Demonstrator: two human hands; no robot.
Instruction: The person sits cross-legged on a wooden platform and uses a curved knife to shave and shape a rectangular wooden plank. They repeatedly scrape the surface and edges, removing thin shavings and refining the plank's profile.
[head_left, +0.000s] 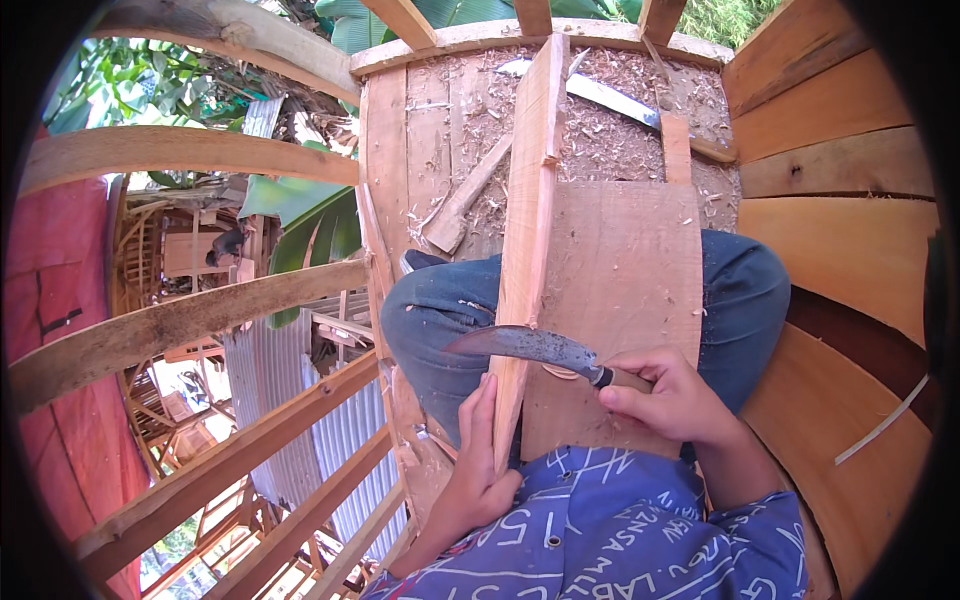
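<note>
A long wooden plank stands on edge, running from my lap toward the far edge of the platform. Close to its near end, my left hand grips it, the fingers along its left face. In my right hand is a knife with a dark, curved blade, held by its handle. The blade lies across the top edge of the plank, its tip past the left side. A wide flat board rests over my lap under the right hand. A curled wood shaving sits beside the blade.
Shavings cover the platform. A saw lies at the far side, and a wooden stick left of the plank. Slatted rails run along the left, above lower structures and metal roofing. A plank wall rises at the right.
</note>
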